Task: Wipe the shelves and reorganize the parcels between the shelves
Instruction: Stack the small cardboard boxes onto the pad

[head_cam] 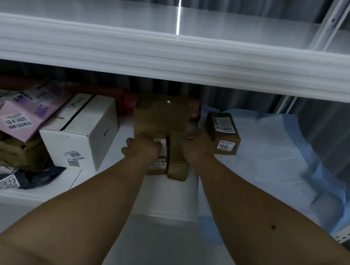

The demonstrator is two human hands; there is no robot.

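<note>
White shelf (20,195) held parcels — your left hand (143,148) and right hand (198,146) each gripped brown parcel (178,163) mid-shelf, fingers curled.

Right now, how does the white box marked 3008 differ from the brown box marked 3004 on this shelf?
The white box marked 3008 looks clearly bigger than the brown box marked 3004. The white box sits on the left among piled parcels, directly on the white shelf; the brown box stands right of the hands, on the blue sheet. Neither is held. Both carry a printed number label on the near face.
</note>
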